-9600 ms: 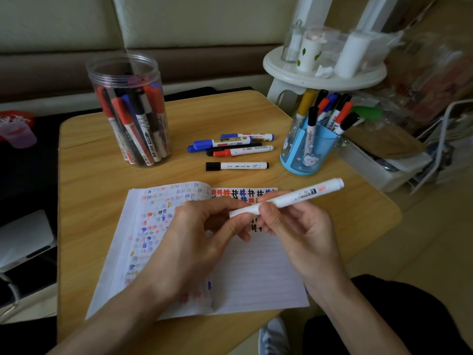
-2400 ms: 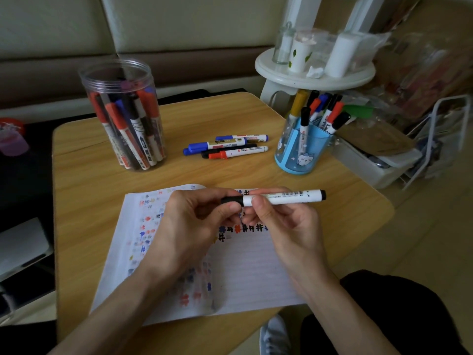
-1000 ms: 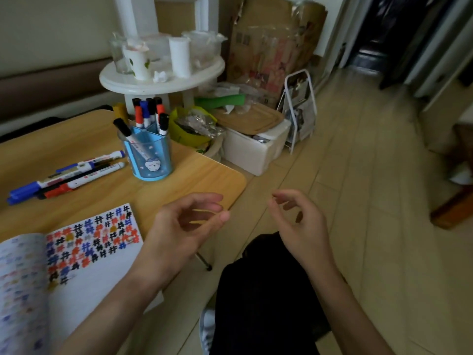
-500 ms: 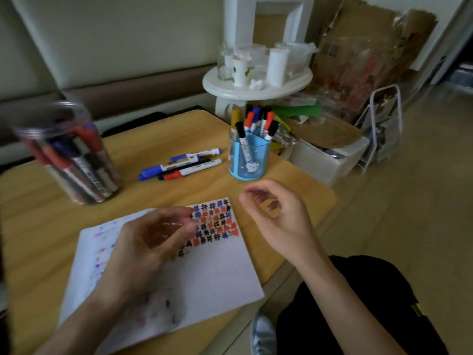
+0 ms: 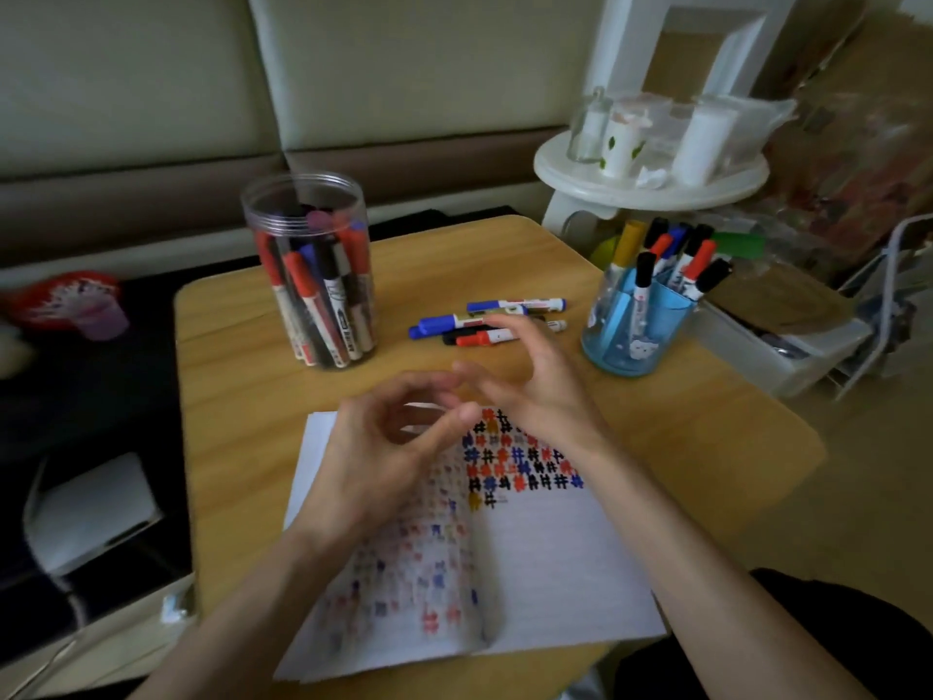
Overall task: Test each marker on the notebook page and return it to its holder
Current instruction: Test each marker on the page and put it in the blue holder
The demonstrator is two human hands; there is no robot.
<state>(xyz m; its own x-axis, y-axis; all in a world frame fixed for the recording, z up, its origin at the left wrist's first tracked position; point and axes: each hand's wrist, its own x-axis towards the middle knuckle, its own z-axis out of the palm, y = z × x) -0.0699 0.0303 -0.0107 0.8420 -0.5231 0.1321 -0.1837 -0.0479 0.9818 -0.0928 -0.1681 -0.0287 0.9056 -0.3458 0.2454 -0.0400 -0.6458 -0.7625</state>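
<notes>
Both hands empty, motion-blurred. Left hand (image 5: 373, 462) loosely curled, holding nothing, above the top edge of the open notebook (image 5: 555, 558). Right hand (image 5: 535, 391) relaxed, fingers spread, nothing in it; fingertips overlap the four loose markers (image 5: 469, 321) lying mid-table, contact cannot be told. Notebook page carries rows of coloured hash marks. Blue holder (image 5: 631, 336) with upright markers stands right of the loose ones; clear jar (image 5: 313, 285) of markers stands left. Wooden table (image 5: 237, 396).

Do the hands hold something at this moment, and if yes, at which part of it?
Nothing is held. The left hand and the right hand are both empty, fingers loosely curled, above the notebook.
</notes>
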